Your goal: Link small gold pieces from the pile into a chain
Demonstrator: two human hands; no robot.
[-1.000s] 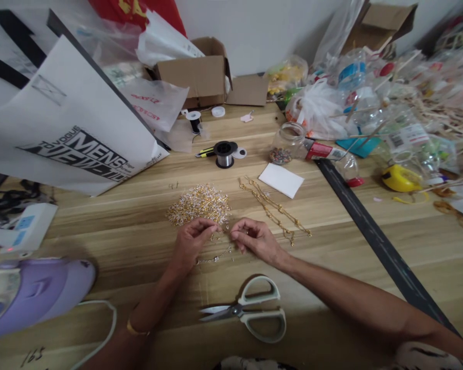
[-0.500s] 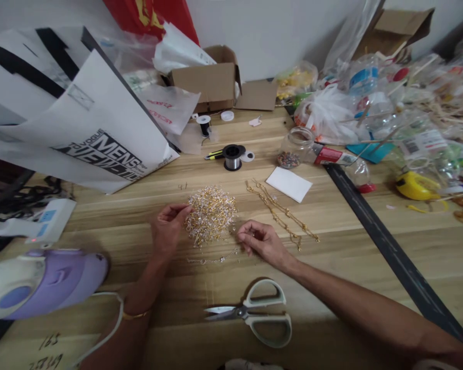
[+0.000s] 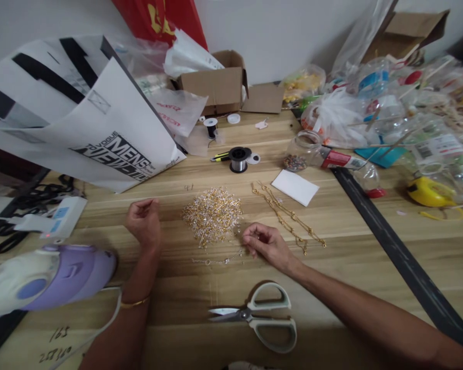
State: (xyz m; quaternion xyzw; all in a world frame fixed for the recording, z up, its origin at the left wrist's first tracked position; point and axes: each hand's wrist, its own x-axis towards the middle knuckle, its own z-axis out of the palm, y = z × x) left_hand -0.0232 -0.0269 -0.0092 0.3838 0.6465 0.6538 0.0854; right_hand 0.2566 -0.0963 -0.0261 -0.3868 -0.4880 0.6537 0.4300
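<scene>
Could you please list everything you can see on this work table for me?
charm pile: one, gold and silver, centre
gold chains: several, gold, right of pile
thin chain: one, silvery, before pile
scissors: one, pale handles, nearest edge
wire spool: one, black, behind pile
bead jar: one, clear, back right
white card: one, white, beside jar
shopping bag: one, white, back left
left hand: one, curled, left of pile
right hand: one, by thin chain's end

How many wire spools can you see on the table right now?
2: a large spool behind the bead pile, a small spool near the cardboard box. Clutter may hide more.
</scene>
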